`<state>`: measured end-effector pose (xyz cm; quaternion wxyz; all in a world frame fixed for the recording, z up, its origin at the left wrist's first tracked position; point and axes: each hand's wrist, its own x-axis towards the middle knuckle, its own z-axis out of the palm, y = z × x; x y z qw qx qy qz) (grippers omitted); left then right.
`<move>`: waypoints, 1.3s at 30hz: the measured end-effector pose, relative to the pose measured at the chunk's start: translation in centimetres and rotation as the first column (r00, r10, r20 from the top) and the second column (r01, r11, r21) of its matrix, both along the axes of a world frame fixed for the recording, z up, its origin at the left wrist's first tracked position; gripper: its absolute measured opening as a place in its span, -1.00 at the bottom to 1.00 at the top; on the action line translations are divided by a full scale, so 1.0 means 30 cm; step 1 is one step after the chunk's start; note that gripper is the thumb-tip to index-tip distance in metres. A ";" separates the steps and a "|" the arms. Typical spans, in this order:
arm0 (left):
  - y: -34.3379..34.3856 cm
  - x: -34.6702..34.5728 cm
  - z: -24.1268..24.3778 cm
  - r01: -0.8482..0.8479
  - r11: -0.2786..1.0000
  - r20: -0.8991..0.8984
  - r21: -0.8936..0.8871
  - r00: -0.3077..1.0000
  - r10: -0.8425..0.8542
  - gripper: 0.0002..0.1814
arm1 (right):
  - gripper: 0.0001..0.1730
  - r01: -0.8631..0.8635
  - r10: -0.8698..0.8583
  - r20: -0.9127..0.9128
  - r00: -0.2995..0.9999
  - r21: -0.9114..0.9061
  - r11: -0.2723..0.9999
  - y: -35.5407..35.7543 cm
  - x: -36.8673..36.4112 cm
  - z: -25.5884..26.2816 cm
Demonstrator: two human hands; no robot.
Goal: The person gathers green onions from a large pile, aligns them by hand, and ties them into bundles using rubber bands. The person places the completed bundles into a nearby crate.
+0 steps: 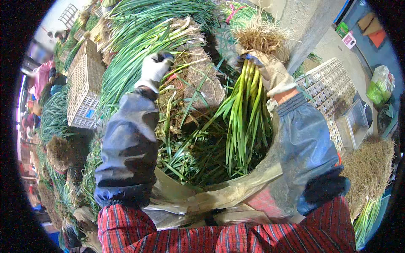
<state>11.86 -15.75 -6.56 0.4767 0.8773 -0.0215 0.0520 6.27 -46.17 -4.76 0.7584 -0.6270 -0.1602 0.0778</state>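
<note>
My right hand [258,64], in a tan glove, is closed round a bunch of green garlic-like stalks [248,117]. Its brown fibrous roots [262,36] point up and away from me, while the leaves hang toward me. At the left, my left hand [155,68] wears a white glove with dark fingers. It is curled over the root end of a large pile of similar stalks [136,47]; whether it grips one is hidden. Between my hands, loose stalks and soil lie on a dirt-covered block [202,85]. Trimmed leaves [193,161] fill the space below.
A plastic sheet [234,193] curves round the leaf waste before me. Plastic crates stand at the left [77,91] and right [332,85], with a clear plastic box [352,123] beside the right one. A rooted bundle [367,167] lies far right. People are in the left background.
</note>
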 end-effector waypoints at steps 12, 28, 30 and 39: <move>-0.144 0.114 -0.110 -0.025 0.631 0.134 0.775 0.983 -0.126 -0.77 | -0.56 0.135 -0.121 0.110 0.987 -0.130 0.982 -0.033 -0.023 -0.003; 0.030 -0.387 0.491 0.163 0.705 -0.077 -0.691 0.952 -0.295 -0.78 | -0.67 -0.155 0.160 0.055 0.986 -0.087 0.984 0.135 -0.159 0.063; 0.024 -0.422 0.452 0.106 0.590 -0.115 -0.801 0.939 -0.325 -0.77 | -0.63 -0.358 0.379 -0.060 0.923 0.227 0.906 0.161 -0.165 0.025; -0.009 -0.472 0.308 -0.213 0.294 -0.260 -0.932 0.957 -0.130 -0.84 | -0.51 -0.041 0.537 0.610 0.583 -0.638 0.769 0.308 -0.229 0.037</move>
